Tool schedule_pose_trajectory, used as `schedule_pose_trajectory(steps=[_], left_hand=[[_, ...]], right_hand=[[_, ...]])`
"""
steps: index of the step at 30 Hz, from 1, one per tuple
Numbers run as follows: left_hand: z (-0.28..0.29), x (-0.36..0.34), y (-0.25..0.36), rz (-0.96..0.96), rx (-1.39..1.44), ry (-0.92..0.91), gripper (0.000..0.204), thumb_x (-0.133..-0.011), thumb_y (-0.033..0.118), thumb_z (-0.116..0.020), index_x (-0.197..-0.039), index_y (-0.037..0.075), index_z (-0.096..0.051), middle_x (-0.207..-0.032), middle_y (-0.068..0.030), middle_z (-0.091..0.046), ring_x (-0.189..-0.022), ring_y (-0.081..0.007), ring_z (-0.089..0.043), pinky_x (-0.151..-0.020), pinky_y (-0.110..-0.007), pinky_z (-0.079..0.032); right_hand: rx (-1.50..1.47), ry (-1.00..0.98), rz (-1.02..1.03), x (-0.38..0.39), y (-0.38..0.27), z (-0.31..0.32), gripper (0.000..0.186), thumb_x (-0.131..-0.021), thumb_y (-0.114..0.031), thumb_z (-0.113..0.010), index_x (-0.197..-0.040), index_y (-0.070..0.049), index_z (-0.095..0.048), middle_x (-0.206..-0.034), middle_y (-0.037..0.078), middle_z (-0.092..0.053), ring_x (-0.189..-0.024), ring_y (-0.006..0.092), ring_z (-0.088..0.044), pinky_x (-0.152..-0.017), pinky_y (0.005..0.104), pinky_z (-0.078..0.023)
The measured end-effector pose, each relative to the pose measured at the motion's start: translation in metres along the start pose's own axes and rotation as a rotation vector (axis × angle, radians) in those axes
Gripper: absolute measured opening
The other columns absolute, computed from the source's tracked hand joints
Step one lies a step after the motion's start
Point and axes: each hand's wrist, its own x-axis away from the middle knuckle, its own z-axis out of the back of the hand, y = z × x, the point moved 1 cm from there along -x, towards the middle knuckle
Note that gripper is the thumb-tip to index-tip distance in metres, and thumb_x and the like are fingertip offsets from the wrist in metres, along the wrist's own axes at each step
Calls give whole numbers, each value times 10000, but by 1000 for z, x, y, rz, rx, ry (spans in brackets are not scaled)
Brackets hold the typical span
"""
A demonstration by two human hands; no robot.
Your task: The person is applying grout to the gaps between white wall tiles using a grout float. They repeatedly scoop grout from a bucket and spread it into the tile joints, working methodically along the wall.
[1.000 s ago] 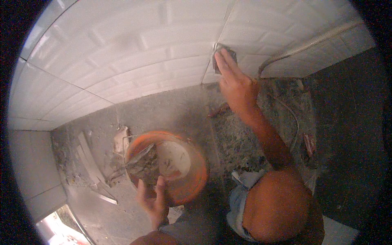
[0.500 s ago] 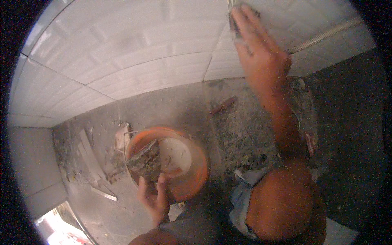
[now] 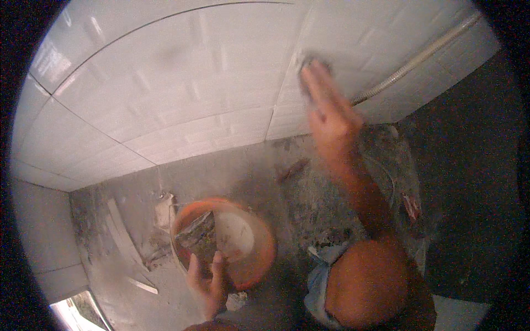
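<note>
My left hand pinches a flat, grey-crusted, roughly four-sided piece between thumb and fingers. It is tilted over the orange bucket, which has whitish residue inside. Up against the white wall tiles, my right hand presses a small dark tool close to an upright tile joint. Motion smears that tool, and the fingers hide much of it, so its kind cannot be made out.
A ribbed flexible hose runs along the wall at right. White strips lie on the dusty floor at left. A brownish fragment lies by the wall's foot. My bare knee rises at lower right.
My right hand has moved down along the tile joint with the dark tool. The view has shifted, showing more wall. My left hand stays over the bucket with the crusted piece.
</note>
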Motion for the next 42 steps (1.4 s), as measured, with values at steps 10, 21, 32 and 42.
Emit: schedule_pose_trajectory(steps=[10, 21, 32, 42], left_hand=[[6, -1, 14, 71, 15, -81, 293, -1012, 170, -640, -1239, -13, -618, -1031, -142, -734, -904, -198, -695, -806, -301, -522], [10, 0, 1, -19, 32, -62, 298, -1018, 181, -618, -1209, -49, -616, -1099, -181, -713, -1056, -255, -651, -941, -379, -491], [13, -3, 15, 48, 22, -110, 247, -1013, 151, -625, -1165, -43, -638, -1036, -155, -737, -976, -252, -683, -885, -354, -513], [23, -11, -3, -29, -33, -118, 234, -1009, 164, -624, -1126, -36, -659, -1062, -154, -732, -998, -288, -676, -917, -376, -504]], right_hand=[[303, -100, 97, -13, 0, -8, 626, -815, -47, -674, -1414, -216, -597, -1436, 12, -610, -706, 244, -716, -586, 376, -583], [91, 31, 82, -11, -15, 9, 536, -860, -100, -665, -1380, -221, -608, -1422, 35, -619, -719, 277, -735, -573, 379, -596], [346, -213, -61, -25, -22, 15, 708, -756, -31, -712, -1426, -225, -587, -1412, 35, -630, -1086, 260, -710, -812, 376, -593], [244, 68, 115, -84, -36, 36, 646, -791, -36, -685, -1410, -200, -607, -1413, 27, -630, -1000, 266, -725, -749, 350, -594]])
